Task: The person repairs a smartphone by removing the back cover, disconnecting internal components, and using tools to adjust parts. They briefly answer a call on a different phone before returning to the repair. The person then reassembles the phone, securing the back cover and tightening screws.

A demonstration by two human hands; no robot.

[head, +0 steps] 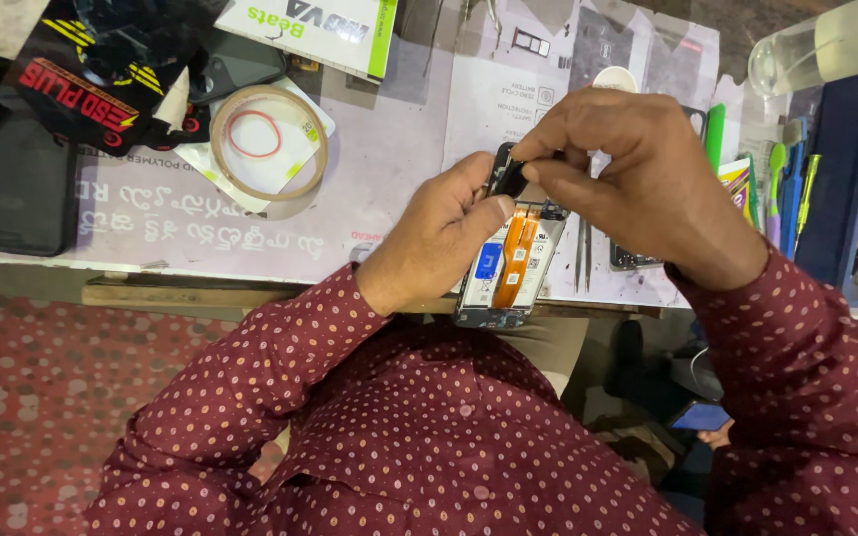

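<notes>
- While the left hand (439, 233) grips the opened phone (504, 268) by its side at the middle of the frame, its thumb presses on the upper edge.
- From the right, the right hand (638, 174) pinches a small dark part (510, 177) at the phone's top end — fingers closed on it.
- Inside the phone, orange ribbon cables (516, 243) run lengthwise beside a blue label.
- Just right of the phone, metal tweezers (582, 260) lie on the printed work mat (379, 169).
- At upper left sits a tape roll (268, 141), near a black packet (101, 74).
- Toward the upper right, coloured tools (782, 189) stand beside a clear bottle (826, 45).
</notes>
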